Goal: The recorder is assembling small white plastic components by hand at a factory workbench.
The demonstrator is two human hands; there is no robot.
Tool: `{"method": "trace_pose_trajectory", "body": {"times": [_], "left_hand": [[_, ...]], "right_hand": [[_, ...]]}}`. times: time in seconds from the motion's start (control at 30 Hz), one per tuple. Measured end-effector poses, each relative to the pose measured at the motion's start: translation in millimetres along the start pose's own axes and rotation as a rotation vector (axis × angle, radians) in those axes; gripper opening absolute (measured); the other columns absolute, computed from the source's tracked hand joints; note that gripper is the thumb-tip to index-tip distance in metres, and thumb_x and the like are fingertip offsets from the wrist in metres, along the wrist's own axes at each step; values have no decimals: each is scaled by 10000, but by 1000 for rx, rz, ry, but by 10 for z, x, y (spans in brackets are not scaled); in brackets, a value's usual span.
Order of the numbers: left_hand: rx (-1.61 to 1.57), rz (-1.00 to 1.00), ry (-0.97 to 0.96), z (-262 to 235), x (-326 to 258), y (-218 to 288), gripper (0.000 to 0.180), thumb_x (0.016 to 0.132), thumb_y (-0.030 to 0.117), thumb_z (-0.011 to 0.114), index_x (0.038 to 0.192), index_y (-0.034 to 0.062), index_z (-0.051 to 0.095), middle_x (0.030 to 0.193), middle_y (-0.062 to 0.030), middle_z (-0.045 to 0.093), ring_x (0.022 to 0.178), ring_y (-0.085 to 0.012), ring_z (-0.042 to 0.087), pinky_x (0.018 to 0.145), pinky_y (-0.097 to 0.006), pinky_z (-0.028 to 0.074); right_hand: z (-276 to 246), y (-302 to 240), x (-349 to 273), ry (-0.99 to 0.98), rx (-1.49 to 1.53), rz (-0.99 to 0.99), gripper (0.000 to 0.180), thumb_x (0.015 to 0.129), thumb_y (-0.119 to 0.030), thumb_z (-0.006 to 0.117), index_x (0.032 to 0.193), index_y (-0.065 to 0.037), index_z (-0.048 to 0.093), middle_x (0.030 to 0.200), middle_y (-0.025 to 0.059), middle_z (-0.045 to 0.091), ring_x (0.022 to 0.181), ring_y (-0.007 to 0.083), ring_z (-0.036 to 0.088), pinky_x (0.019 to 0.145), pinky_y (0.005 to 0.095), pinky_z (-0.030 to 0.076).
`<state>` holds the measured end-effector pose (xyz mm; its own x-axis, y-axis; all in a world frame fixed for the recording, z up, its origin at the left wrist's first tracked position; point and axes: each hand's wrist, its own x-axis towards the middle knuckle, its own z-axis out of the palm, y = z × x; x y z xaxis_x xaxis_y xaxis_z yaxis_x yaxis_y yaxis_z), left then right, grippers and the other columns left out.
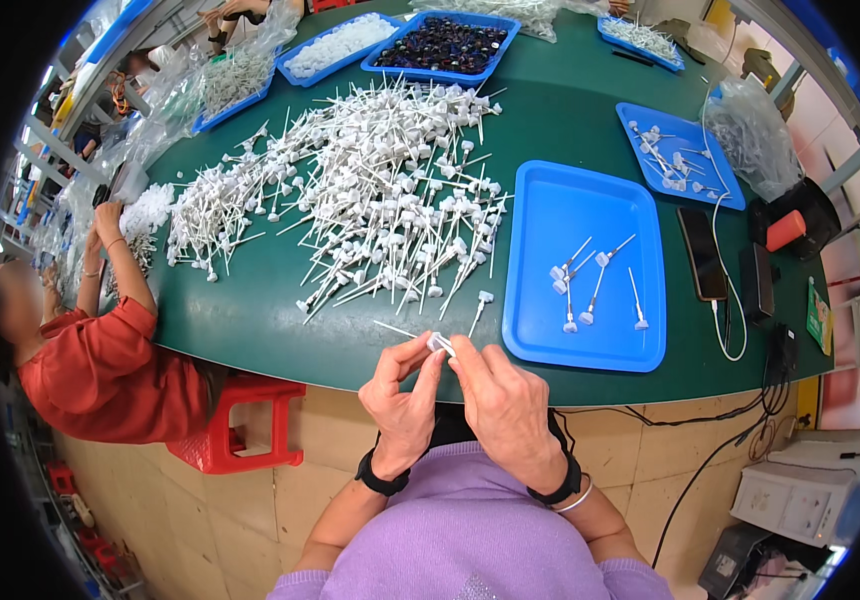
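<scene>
At the table's near edge, my left hand [402,402] and my right hand [505,408] meet, fingertips pinched round one small white-headed stick [437,342]. Its thin pale stem points out to the left; my fingers cover part of its head. Just beyond my hands spreads a large heap of similar white-headed sticks [390,190], with one stick [482,305] lying apart at the heap's near side. To the right, a blue tray [585,210] holds several of these sticks, some with a metallic-looking section on the stem.
A second blue tray [640,120] with more sticks, a phone [700,255] on a white cable and a red cylinder [786,230] are at right. Trays of white pieces [340,47] and dark pieces [442,47] stand far. A co-worker in red [110,370] sits left beside a red stool [250,430].
</scene>
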<state>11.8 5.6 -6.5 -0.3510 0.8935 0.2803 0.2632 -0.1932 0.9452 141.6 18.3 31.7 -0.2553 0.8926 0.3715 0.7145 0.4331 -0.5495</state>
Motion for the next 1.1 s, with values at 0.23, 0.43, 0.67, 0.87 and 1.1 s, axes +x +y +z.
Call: {"method": "trace_pose_trajectory", "body": {"times": [0.23, 0.43, 0.67, 0.87, 1.1], "left_hand": [[-55, -49, -3, -5, -1, -9, 244, 876, -47, 722, 1111, -45, 656, 1008, -118, 738, 912, -143, 716, 798, -245, 566], [-164, -132, -37, -23, 2, 14, 206, 915, -42, 676, 1119, -45, 646, 1027, -111, 732, 954, -124, 692, 839, -224, 525], [-277, -224, -170, -103, 74, 88, 241, 948, -7, 636, 1186, -42, 651, 1075, -130, 737, 1032, -147, 685, 925, -251, 498], [-358, -257, -226, -132, 85, 72, 235, 958, -9, 627, 1190, -48, 643, 1110, -150, 722, 1026, -147, 676, 931, -259, 504], [-389, -275, -258, -163, 89, -29, 211, 960, -11, 626, 1166, -45, 649, 1115, -155, 722, 1021, -146, 679, 925, -256, 509]], "right_hand": [[11, 9, -6, 4, -3, -19, 301, 901, -88, 681, 1197, -98, 627, 754, 95, 545, 580, 288, 613, 493, 395, 470], [-39, 61, 8, -38, 75, -35, 284, 910, -80, 665, 1191, -88, 631, 733, 107, 563, 595, 308, 618, 502, 401, 475], [-94, 217, 94, -77, 445, 6, 203, 943, -124, 638, 1133, -74, 691, 793, 170, 667, 690, 388, 645, 567, 439, 483], [-185, 321, 171, -318, 622, 161, 213, 983, -174, 610, 1118, -43, 710, 720, 181, 649, 624, 367, 612, 548, 402, 458], [-148, 427, 197, -509, 828, 312, 240, 1020, -196, 565, 1129, -31, 701, 576, 59, 462, 523, 97, 457, 512, 313, 409]]}}
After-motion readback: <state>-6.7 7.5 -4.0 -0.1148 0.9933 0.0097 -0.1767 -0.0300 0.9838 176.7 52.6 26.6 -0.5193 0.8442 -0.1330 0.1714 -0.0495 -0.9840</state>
